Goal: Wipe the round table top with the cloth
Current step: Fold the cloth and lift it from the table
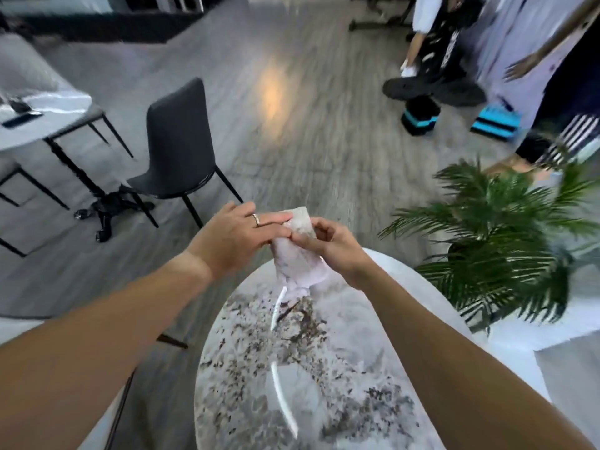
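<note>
The round table top [383, 287] is glossy white marble, strewn with dark crumbs and specks across its middle. I hold a pale, folded cloth [297, 254] in the air above the table's far edge. My left hand [237, 237], with a ring on one finger, lies flat against the cloth's upper left side. My right hand [334, 248] pinches the cloth from the right. The cloth hangs down between both hands without touching the table.
A dark chair [177, 147] stands on the wooden floor at the left, beside a white table [39, 125]. A green potted palm [506, 235] crowds the table's right side. Two people stand at the far right [454, 60].
</note>
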The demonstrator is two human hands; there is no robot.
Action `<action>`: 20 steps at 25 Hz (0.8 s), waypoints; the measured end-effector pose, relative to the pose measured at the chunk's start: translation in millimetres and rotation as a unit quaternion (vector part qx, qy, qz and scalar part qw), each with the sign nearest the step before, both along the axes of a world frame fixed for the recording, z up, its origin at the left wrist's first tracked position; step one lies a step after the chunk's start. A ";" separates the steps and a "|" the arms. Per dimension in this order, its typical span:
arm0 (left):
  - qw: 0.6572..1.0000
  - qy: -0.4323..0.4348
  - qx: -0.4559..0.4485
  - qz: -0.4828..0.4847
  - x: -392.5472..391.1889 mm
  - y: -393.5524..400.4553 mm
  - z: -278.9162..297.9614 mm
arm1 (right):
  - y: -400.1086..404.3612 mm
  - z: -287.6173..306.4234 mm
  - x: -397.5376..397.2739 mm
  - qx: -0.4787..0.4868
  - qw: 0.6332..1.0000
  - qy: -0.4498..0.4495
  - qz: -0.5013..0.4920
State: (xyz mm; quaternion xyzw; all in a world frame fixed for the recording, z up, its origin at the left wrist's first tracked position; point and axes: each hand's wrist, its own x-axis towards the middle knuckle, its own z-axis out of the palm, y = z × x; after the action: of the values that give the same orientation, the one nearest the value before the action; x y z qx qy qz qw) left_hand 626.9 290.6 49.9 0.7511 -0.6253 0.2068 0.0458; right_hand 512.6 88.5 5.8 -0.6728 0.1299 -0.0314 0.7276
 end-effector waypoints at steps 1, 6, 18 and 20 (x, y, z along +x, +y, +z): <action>0.999 0.025 -0.026 -0.005 -6.0 -6.4 19.8 | -1.8 24.1 -11.3 -0.014 0.999 -0.035 -0.023; 0.930 0.332 -0.158 0.005 -76.2 -42.8 107.0 | -2.5 130.0 -101.4 -0.069 0.973 -0.149 -0.165; 0.660 0.694 -0.032 -0.285 -358.3 -173.1 246.7 | -14.4 276.9 -438.5 -0.176 0.839 -0.215 -0.468; 0.653 0.687 -0.007 -0.318 -409.4 -192.4 258.7 | -15.3 284.8 -490.6 -0.186 0.809 -0.221 -0.512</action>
State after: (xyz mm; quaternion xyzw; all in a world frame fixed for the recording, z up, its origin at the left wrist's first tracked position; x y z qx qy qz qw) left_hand 217.6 98.2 308.7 0.4338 -0.6141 -0.3911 0.5308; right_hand 22.0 73.2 290.6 -0.6063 0.2825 -0.5707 0.4763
